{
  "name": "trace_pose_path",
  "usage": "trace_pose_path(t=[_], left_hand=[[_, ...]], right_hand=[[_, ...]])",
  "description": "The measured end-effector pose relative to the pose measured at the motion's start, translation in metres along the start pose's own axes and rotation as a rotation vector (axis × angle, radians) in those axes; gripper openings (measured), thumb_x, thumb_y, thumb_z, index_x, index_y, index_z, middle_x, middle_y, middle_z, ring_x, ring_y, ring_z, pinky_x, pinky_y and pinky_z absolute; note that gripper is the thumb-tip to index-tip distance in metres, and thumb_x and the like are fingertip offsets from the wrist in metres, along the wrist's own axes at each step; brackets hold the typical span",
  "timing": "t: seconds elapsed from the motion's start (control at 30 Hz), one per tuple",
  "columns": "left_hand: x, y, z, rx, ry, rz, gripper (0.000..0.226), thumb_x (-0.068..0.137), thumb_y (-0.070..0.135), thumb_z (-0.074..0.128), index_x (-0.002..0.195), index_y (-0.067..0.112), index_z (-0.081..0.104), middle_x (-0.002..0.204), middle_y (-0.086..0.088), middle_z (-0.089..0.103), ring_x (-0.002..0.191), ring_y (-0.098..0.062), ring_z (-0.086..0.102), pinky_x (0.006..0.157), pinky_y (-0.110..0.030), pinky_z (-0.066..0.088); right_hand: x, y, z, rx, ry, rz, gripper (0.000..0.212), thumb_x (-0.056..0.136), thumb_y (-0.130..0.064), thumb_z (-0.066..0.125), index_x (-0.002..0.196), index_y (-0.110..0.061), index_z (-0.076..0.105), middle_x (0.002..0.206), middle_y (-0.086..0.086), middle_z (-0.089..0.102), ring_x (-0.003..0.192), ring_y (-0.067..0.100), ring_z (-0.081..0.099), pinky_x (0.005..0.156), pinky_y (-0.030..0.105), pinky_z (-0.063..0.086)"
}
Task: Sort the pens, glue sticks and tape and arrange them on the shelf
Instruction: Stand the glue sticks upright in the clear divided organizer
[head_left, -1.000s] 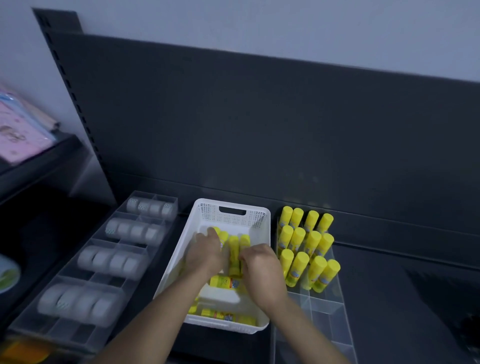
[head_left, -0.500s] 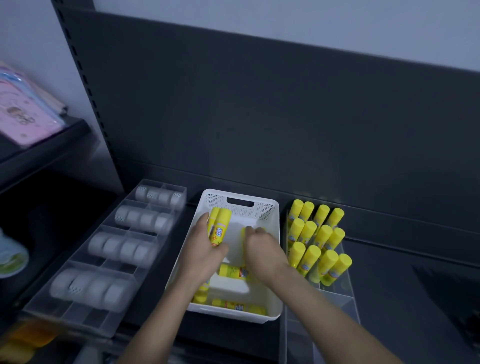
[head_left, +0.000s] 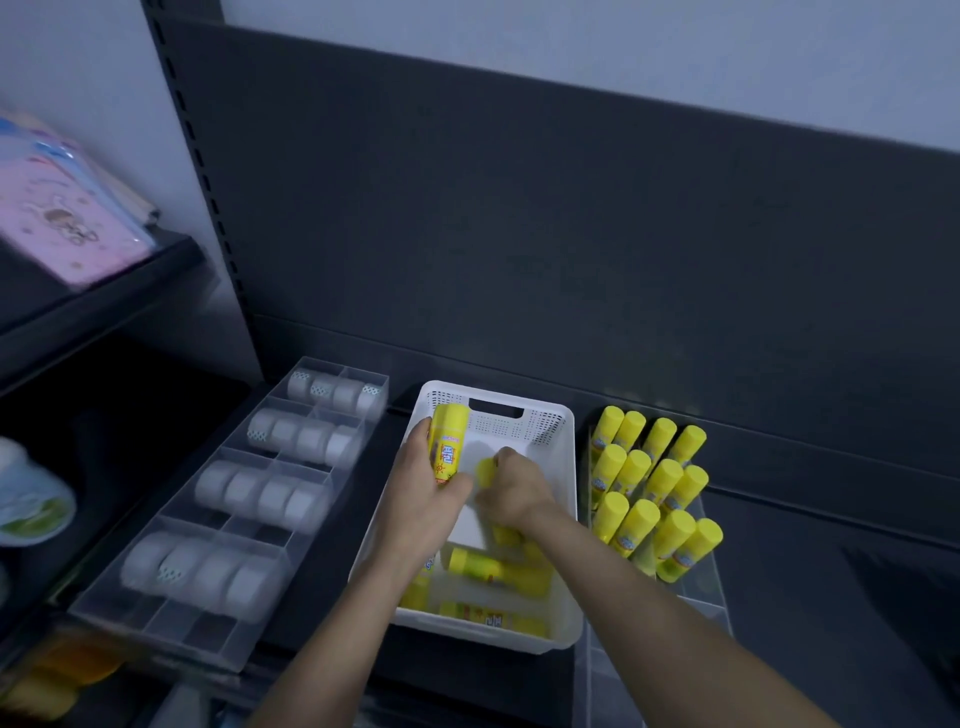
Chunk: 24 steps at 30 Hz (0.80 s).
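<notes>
Over the white basket on the dark shelf, both of the person's hands work close together. The left hand has its fingers curled round a tall glue stick, which stands upright, its yellow cap rising above the fingertips and its printed label facing out beside the thumb. I cannot tell whether it is one stick or two side by side. The right hand is closed into a fist round a second glue stick; only the yellow end shows at the thumb side. Below the wrists, loose glue sticks lie flat on the basket floor. Just right of the basket, sorted glue sticks stand in rows in a clear organizer. On the left, tape rolls fill a clear tray.
</notes>
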<state>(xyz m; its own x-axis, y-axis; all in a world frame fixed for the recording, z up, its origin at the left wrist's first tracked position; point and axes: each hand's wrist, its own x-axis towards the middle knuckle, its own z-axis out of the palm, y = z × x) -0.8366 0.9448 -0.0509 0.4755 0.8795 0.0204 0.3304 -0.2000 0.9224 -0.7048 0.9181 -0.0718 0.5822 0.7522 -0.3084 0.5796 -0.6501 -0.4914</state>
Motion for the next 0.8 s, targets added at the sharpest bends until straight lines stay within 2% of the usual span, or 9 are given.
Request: trace_pose_path(t=[0.07, 0.17, 0.23, 0.27, 0.33, 0.47, 0.53, 0.7, 0.8], left_hand=[[-0.001, 0.003, -0.001, 0.007, -0.001, 0.024, 0.047, 0.078, 0.013, 0.056, 0.117, 0.035, 0.042, 0.103, -0.002, 0.056, 0.086, -0.019, 0.053, 0.073, -0.033, 0.046], [-0.002, 0.007, -0.002, 0.01, -0.014, 0.064, 0.039, 0.075, 0.012, 0.057, 0.101, 0.038, 0.042, 0.092, -0.009, 0.055, 0.077, -0.027, 0.051, 0.071, -0.042, 0.047], [-0.003, 0.012, 0.0, -0.027, -0.004, 0.06, 0.039, 0.075, 0.011, 0.057, 0.103, 0.035, 0.045, 0.087, -0.006, 0.055, 0.073, -0.022, 0.05, 0.068, -0.033, 0.046], [-0.004, 0.015, 0.003, -0.064, 0.013, 0.032, 0.037, 0.076, 0.008, 0.057, 0.104, 0.031, 0.047, 0.082, -0.003, 0.053, 0.067, -0.018, 0.047, 0.063, -0.026, 0.043], [-0.008, 0.023, 0.01, -0.172, 0.03, -0.039, 0.032, 0.078, 0.002, 0.055, 0.1, 0.026, 0.051, 0.074, 0.002, 0.046, 0.061, -0.012, 0.041, 0.057, -0.022, 0.037], [-0.026, 0.03, 0.031, -0.289, -0.085, -0.093, 0.026, 0.077, 0.011, 0.057, 0.094, 0.03, 0.051, 0.074, 0.003, 0.045, 0.065, -0.014, 0.044, 0.061, -0.029, 0.038], [-0.036, 0.032, 0.04, -0.279, -0.133, -0.087, 0.03, 0.074, 0.016, 0.058, 0.098, 0.032, 0.051, 0.074, 0.004, 0.046, 0.064, -0.014, 0.044, 0.061, -0.029, 0.038], [-0.04, 0.03, 0.05, -0.135, -0.247, -0.025, 0.045, 0.079, 0.005, 0.059, 0.109, 0.037, 0.045, 0.076, 0.002, 0.052, 0.065, -0.017, 0.049, 0.055, -0.026, 0.038], [-0.038, 0.028, 0.051, -0.103, -0.273, -0.011, 0.046, 0.079, 0.006, 0.059, 0.112, 0.035, 0.045, 0.079, 0.002, 0.052, 0.064, -0.014, 0.048, 0.048, -0.015, 0.036]], right_hand=[[-0.001, -0.003, -0.01, 0.152, 0.052, 0.007, 0.036, 0.079, -0.02, 0.067, 0.111, -0.012, 0.053, 0.102, 0.007, 0.061, 0.095, 0.024, 0.06, 0.068, 0.025, 0.043], [-0.014, -0.01, -0.032, 0.518, 0.147, 0.043, 0.019, 0.072, -0.016, 0.068, 0.089, -0.015, 0.06, 0.07, 0.0, 0.058, 0.066, 0.02, 0.055, 0.06, 0.028, 0.045], [-0.027, -0.01, -0.048, 0.676, 0.251, 0.019, 0.008, 0.072, -0.018, 0.067, 0.075, -0.013, 0.062, 0.057, -0.001, 0.055, 0.054, 0.018, 0.05, 0.057, 0.032, 0.044], [-0.036, -0.009, -0.056, 0.729, 0.3, 0.0, 0.01, 0.074, -0.02, 0.068, 0.072, -0.013, 0.061, 0.054, -0.002, 0.054, 0.051, 0.017, 0.048, 0.055, 0.031, 0.043], [-0.057, -0.005, -0.069, 0.843, 0.386, -0.009, 0.015, 0.079, -0.025, 0.069, 0.075, -0.013, 0.06, 0.053, -0.003, 0.052, 0.047, 0.016, 0.045, 0.05, 0.028, 0.04], [-0.095, 0.017, -0.084, 0.957, 0.495, 0.039, 0.024, 0.082, -0.031, 0.07, 0.083, -0.008, 0.062, 0.06, 0.003, 0.051, 0.052, 0.018, 0.044, 0.05, 0.029, 0.041], [-0.109, 0.031, -0.087, 0.948, 0.517, 0.051, 0.022, 0.081, -0.027, 0.071, 0.091, -0.009, 0.065, 0.065, 0.003, 0.056, 0.054, 0.018, 0.046, 0.05, 0.029, 0.041], [-0.135, 0.064, -0.09, 0.954, 0.633, 0.128, 0.02, 0.077, -0.017, 0.073, 0.094, -0.012, 0.065, 0.065, -0.002, 0.062, 0.053, 0.015, 0.052, 0.051, 0.029, 0.044], [-0.144, 0.076, -0.082, 0.88, 0.64, 0.138, 0.019, 0.077, -0.014, 0.073, 0.094, -0.013, 0.065, 0.066, -0.005, 0.065, 0.057, 0.012, 0.055, 0.053, 0.03, 0.045]])
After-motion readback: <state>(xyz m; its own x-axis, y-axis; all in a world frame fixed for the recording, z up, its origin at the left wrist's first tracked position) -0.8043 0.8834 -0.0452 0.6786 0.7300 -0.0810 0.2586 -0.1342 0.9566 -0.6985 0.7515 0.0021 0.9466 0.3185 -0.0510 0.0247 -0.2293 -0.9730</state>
